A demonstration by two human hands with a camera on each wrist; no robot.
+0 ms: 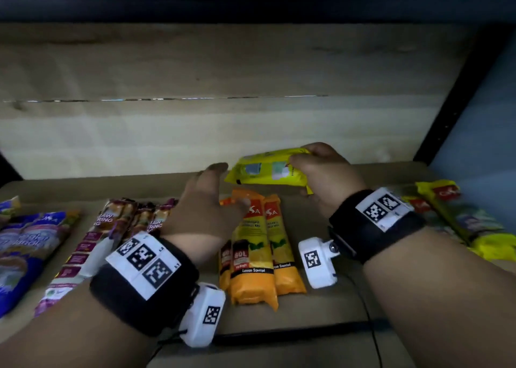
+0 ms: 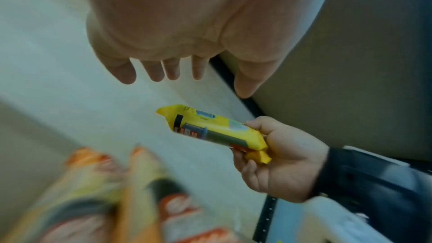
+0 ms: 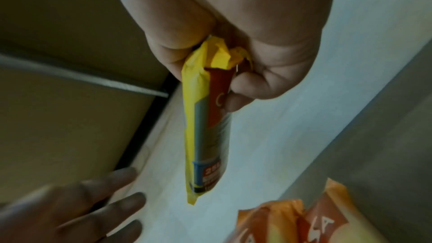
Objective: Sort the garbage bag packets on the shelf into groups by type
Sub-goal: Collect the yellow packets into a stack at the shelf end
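My right hand grips one end of a yellow garbage bag packet and holds it sideways above the shelf; the same yellow packet shows in both wrist views. My left hand hovers just left of it, fingers straight and spread, holding nothing. Below lie orange lemon-scented packets side by side. Maroon drawstring packets sit to their left, blue-purple packets at the far left, and more yellow packets at the right.
The cardboard-lined shelf floor has a wooden back wall. A black upright post bounds the right side. A thin black cable runs across the front edge.
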